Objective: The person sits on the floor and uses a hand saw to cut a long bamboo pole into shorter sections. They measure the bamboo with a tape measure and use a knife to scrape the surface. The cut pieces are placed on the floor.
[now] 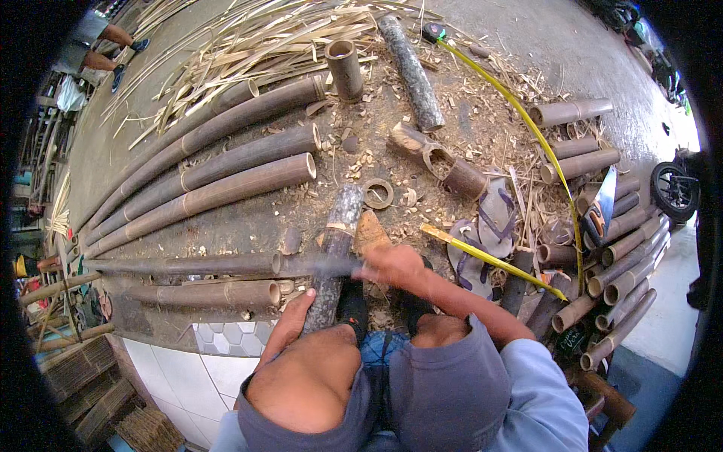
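A mottled grey-green bamboo piece (pixel 337 241) stands tilted on the ground between my knees. My left hand (pixel 288 325) grips its lower end from the left. My right hand (pixel 393 265) is shut on the handle of a chopping knife (pixel 320 264), whose blurred blade lies across the bamboo piece at mid-height. A tan wood block (pixel 370 230) sits just behind the bamboo piece, on its right.
Long bamboo poles (pixel 218 188) lie to the left and short cut sections (pixel 617 264) are stacked on the right. A yellow tape measure (pixel 527 128), a hand saw (pixel 600 211), sandals (pixel 486 226), a bamboo ring (pixel 378 193), a log (pixel 413 74) and split strips (pixel 248 45) litter the ground. Another person's legs (pixel 105 47) show far left.
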A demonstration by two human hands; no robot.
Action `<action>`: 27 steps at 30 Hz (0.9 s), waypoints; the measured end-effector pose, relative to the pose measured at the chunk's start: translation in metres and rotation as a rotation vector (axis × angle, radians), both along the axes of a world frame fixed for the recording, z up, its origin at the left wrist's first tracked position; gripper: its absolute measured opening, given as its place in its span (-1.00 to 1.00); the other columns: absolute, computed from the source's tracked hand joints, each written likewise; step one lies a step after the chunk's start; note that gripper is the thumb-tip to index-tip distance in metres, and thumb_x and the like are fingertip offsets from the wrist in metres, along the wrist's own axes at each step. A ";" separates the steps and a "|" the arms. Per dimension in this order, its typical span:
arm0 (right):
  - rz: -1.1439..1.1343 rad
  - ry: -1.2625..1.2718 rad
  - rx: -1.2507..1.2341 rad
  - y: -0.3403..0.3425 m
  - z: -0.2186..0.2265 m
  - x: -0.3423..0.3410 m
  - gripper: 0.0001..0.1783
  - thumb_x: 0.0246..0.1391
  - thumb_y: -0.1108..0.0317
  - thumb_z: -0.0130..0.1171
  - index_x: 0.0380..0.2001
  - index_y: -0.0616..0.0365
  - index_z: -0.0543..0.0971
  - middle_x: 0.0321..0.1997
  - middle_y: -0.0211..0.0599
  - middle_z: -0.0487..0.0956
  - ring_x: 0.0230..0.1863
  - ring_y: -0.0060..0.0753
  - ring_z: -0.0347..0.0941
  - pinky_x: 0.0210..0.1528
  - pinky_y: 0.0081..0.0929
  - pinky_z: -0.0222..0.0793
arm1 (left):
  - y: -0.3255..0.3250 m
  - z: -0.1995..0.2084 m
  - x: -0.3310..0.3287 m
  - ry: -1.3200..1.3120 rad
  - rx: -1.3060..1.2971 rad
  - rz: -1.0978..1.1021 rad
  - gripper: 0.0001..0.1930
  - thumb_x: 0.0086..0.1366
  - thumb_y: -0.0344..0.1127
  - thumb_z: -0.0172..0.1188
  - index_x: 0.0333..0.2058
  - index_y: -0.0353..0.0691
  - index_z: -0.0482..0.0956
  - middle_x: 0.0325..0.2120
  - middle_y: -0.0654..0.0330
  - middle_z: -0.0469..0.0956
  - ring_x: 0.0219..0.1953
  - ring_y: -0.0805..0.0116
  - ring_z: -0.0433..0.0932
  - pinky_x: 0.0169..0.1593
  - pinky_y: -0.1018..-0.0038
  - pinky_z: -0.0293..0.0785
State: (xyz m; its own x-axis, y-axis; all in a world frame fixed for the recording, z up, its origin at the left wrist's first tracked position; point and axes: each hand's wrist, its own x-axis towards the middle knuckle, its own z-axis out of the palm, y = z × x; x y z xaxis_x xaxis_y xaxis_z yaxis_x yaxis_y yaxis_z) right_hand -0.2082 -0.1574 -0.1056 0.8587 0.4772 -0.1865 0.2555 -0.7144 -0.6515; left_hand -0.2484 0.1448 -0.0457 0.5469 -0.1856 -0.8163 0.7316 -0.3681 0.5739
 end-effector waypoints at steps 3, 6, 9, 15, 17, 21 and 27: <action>-0.536 0.077 -0.072 0.001 -0.004 -0.001 -0.29 0.19 -0.43 -0.02 -0.37 0.08 0.54 -0.48 -0.01 0.61 -0.43 0.17 0.60 -0.40 0.04 0.53 | 0.003 0.003 0.000 -0.106 0.045 -0.065 -0.34 0.50 0.19 -0.07 0.14 -0.39 0.51 0.01 0.06 0.58 0.01 0.30 0.50 0.17 0.36 0.35; -0.193 -0.073 -0.012 0.002 -0.006 0.000 -0.32 0.18 -0.42 0.01 -0.35 0.05 0.58 -0.49 -0.02 0.61 -0.46 0.14 0.60 -0.46 0.00 0.50 | 0.002 0.004 0.000 -0.055 0.011 -0.026 -0.34 0.51 0.19 -0.06 0.14 -0.38 0.51 0.02 0.06 0.58 0.02 0.31 0.50 0.17 0.36 0.35; -0.554 0.035 -0.073 0.003 -0.005 -0.003 -0.28 0.18 -0.45 -0.02 -0.36 0.08 0.56 -0.51 0.01 0.61 -0.42 0.18 0.62 -0.36 0.05 0.55 | 0.001 0.003 -0.002 -0.056 0.000 -0.022 -0.35 0.51 0.19 -0.06 0.14 -0.38 0.51 0.02 0.07 0.58 0.02 0.31 0.50 0.17 0.36 0.35; -0.183 -0.016 -0.063 0.002 -0.002 0.001 -0.34 0.17 -0.40 0.05 -0.40 0.06 0.49 -0.52 -0.01 0.57 -0.47 0.20 0.58 -0.43 0.07 0.51 | -0.001 0.001 -0.006 -0.038 -0.016 -0.023 -0.35 0.51 0.18 -0.06 0.14 -0.37 0.51 0.02 0.07 0.58 0.02 0.31 0.50 0.18 0.36 0.35; -0.603 -0.033 -0.034 0.003 -0.002 0.001 -0.33 0.17 -0.40 0.06 -0.40 0.08 0.47 -0.49 -0.02 0.59 -0.47 0.20 0.58 -0.42 0.06 0.51 | 0.000 0.002 -0.009 -0.038 -0.015 -0.019 -0.36 0.51 0.18 -0.06 0.14 -0.37 0.51 0.02 0.08 0.58 0.02 0.31 0.50 0.18 0.36 0.35; 0.057 -0.015 -0.066 0.003 -0.004 0.000 -0.38 0.22 -0.30 0.07 -0.41 0.13 0.54 -0.48 0.01 0.63 -0.42 0.18 0.61 -0.40 0.04 0.50 | 0.001 0.002 -0.012 -0.020 -0.016 -0.016 -0.36 0.51 0.17 -0.06 0.14 -0.37 0.51 0.03 0.08 0.58 0.03 0.32 0.50 0.18 0.36 0.36; -0.023 0.078 -0.108 0.003 -0.005 -0.001 -0.37 0.21 -0.33 0.06 -0.37 0.10 0.55 -0.57 -0.01 0.59 -0.49 0.20 0.58 -0.42 0.10 0.48 | 0.006 0.003 -0.013 -0.013 -0.003 -0.011 -0.37 0.51 0.17 -0.06 0.14 -0.36 0.51 0.03 0.09 0.58 0.03 0.32 0.50 0.18 0.36 0.36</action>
State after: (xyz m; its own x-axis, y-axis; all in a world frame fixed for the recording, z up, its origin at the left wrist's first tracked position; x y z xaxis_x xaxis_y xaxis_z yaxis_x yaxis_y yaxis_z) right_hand -0.2088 -0.1540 -0.1104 0.8500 0.4314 -0.3022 0.1903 -0.7865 -0.5876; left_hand -0.2614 0.1507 -0.0429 0.5558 -0.1936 -0.8084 0.7198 -0.3743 0.5846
